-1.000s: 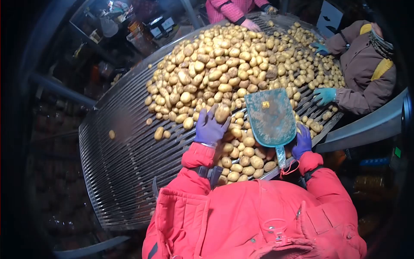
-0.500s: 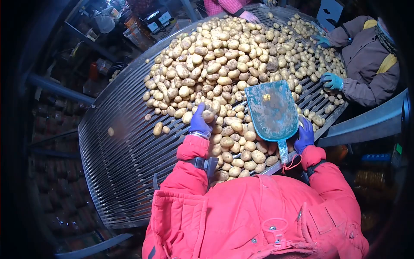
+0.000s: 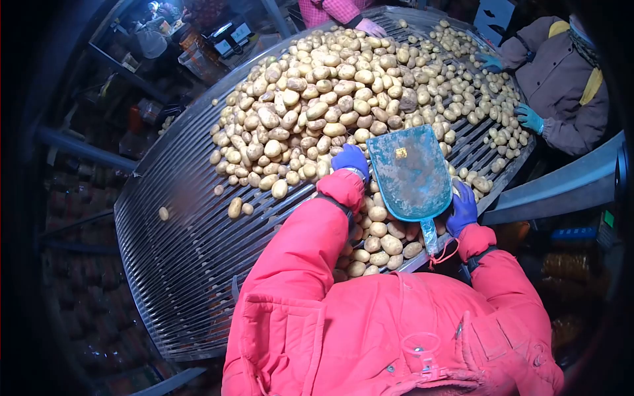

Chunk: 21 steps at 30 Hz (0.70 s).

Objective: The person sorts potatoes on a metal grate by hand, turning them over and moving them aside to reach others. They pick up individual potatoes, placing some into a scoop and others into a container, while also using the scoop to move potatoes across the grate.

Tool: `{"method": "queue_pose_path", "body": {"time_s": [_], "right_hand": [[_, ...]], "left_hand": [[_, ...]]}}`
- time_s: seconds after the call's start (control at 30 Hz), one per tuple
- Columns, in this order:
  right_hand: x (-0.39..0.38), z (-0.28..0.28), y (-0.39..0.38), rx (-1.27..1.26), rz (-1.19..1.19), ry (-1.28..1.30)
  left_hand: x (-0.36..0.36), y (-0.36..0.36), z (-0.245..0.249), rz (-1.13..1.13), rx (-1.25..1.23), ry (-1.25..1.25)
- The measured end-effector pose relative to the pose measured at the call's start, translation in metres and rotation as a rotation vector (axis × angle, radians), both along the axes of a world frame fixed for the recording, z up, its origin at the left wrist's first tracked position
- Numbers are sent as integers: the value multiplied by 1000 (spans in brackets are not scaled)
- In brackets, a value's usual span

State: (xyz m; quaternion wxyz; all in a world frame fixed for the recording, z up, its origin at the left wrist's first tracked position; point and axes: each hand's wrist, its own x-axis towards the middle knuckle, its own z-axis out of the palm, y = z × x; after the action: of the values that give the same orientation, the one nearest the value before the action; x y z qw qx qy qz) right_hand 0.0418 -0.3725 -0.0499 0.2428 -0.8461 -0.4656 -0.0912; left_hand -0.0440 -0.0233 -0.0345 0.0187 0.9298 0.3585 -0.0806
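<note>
A large heap of potatoes lies on a slatted metal table. My left hand, in a purple glove, rests among the potatoes just left of the scoop, its fingers curved down; what lies under them is hidden. A worn teal scoop lies face up on the potatoes, its handle towards me with a red cord. Beside the scoop's lower right edge is my right hand, also in a purple glove, near the table's edge, with its fingers partly hidden.
A co-worker in a dark jacket stands at the right with teal-gloved hands over small potatoes. Another person's pink sleeve and hand reach in at the far edge. A curved metal beam runs at the right.
My left hand has moved right and slightly up towards the scoop, and the potato at its fingers no longer shows. The co-worker's nearer hand has shifted a little. The view has shifted slightly.
</note>
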Motion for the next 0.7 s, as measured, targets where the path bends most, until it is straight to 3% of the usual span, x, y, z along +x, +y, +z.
{"method": "queue_pose_path", "body": {"time_s": [0.1, 0.37, 0.47, 0.57, 0.7], "right_hand": [[-2, 4, 2, -17, -9, -9], [0, 0, -1, 10, -5, -14], [0, 1, 1, 21, -5, -10], [2, -1, 0, 15, -7, -21], [2, -2, -1, 14, -3, -25]], "left_hand": [[20, 14, 5, 141, -267, 108], [1, 8, 51, -229, -234, 246], [-14, 2, 26, -325, -67, 44], [-34, -8, 51, -353, -47, 134], [-69, 4, 19, -379, -201, -268]]}}
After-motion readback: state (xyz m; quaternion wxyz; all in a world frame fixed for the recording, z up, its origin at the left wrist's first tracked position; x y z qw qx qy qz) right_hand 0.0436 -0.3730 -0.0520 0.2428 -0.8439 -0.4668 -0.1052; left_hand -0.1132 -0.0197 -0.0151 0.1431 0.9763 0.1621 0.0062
